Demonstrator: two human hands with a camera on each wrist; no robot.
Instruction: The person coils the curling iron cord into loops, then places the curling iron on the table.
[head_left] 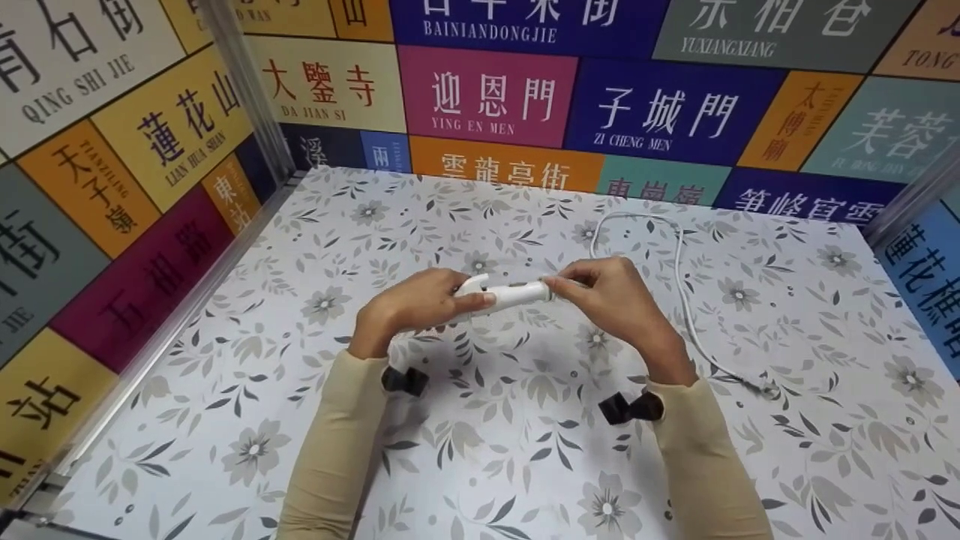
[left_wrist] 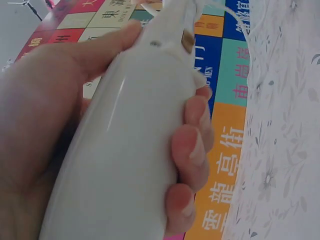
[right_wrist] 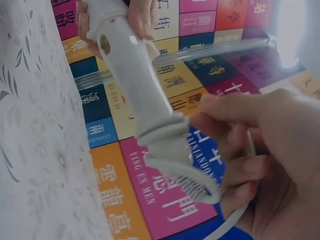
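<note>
A white curling iron (head_left: pixel 517 295) with a cord lies across both hands above the table, tilted slightly. My left hand (head_left: pixel 424 304) grips its thick white barrel (left_wrist: pixel 120 135), with the thumb on one side and the fingers curled round the other. A small upright lever (head_left: pixel 474 283) stands beside the left thumb. At the slimmer end, my right hand (head_left: pixel 611 296) has thumb and forefinger close to the handle's end ring (right_wrist: pixel 162 127). Its curled fingers hold the white cord (right_wrist: pixel 230 227), which loops from the ribbed sleeve (right_wrist: pixel 192 187) below that ring.
The rest of the cord (head_left: pixel 682 285) arcs over the flower-patterned table (head_left: pixel 480 450) to an end (head_left: pixel 769 390) at the right. Panels with coloured street signs (head_left: pixel 487 97) enclose the back and sides. A black wrist mount (head_left: pixel 630 407) sits under each forearm.
</note>
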